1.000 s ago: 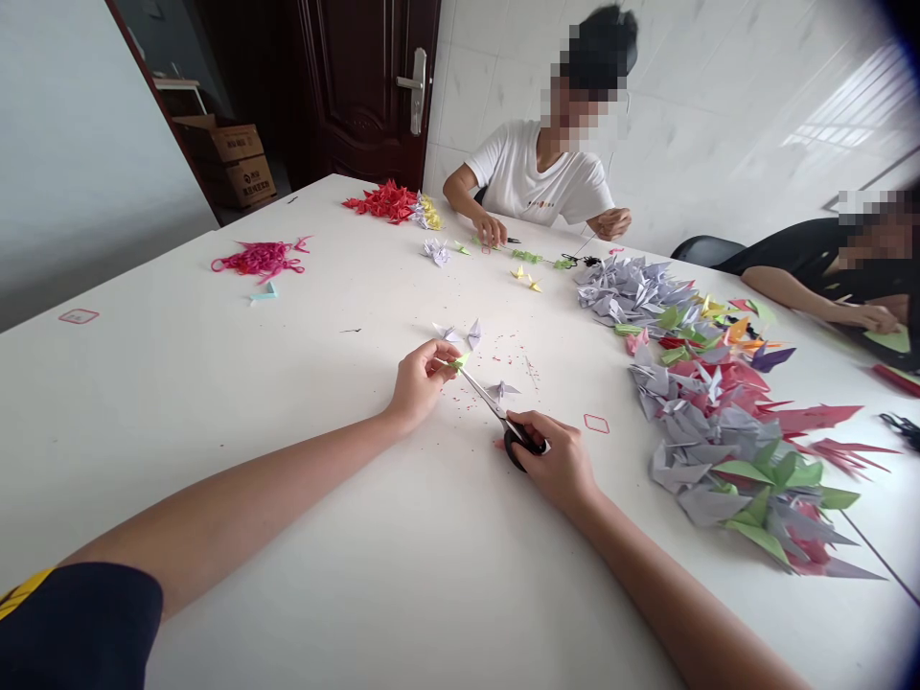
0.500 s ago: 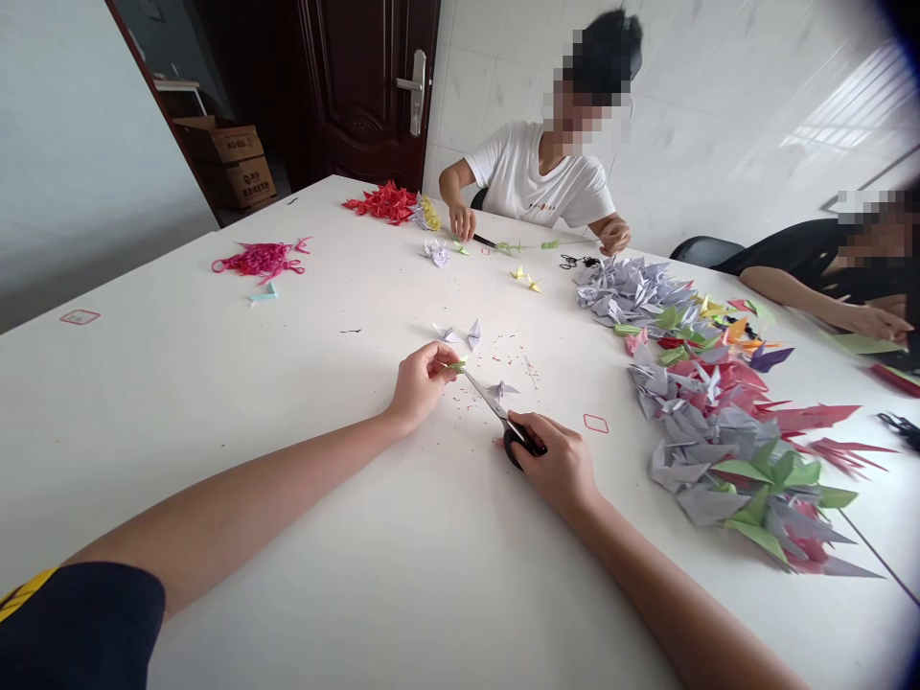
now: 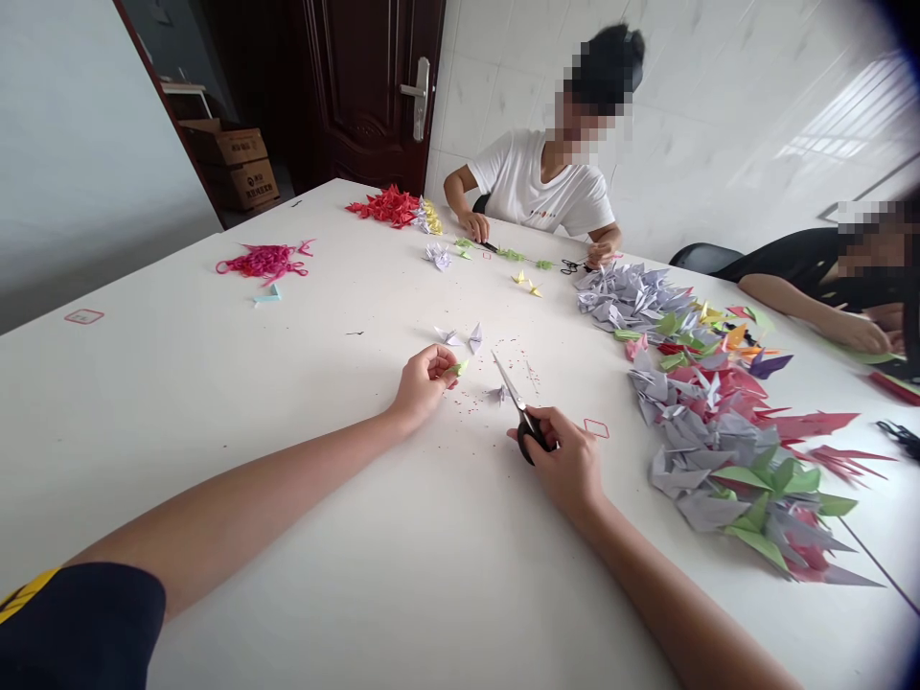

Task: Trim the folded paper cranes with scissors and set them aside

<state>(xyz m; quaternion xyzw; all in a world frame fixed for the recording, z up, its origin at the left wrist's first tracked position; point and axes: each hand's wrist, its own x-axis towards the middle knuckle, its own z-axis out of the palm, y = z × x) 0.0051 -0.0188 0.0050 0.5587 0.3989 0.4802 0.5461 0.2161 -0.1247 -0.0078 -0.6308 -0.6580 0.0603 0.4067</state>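
Observation:
My left hand [image 3: 425, 385] pinches a small green folded-paper piece, probably a paper crane [image 3: 458, 368], by its lower left side. Around the black handles of a pair of scissors [image 3: 512, 383] my right hand [image 3: 564, 450] is closed; the blades look shut, tips apart from the green paper. A grey paper crane [image 3: 499, 394] lies on the table behind the blades. Two more pale folded cranes [image 3: 475, 337] rest just beyond my left hand. Tiny red paper bits are scattered between both hands.
A long heap of grey, red and green paper cranes [image 3: 719, 422] lies to my right. Farther off are a red pile [image 3: 388, 205], pink cord [image 3: 263, 260] and a light-blue piece [image 3: 268, 297]. One person [image 3: 539, 182] sits across the white table [image 3: 302, 556]; another [image 3: 812, 278] is at the right.
The scissors have moved right, away from the green paper, with my right hand. My left hand keeps its place, and more of the green piece shows. The person across has shifted their hands.

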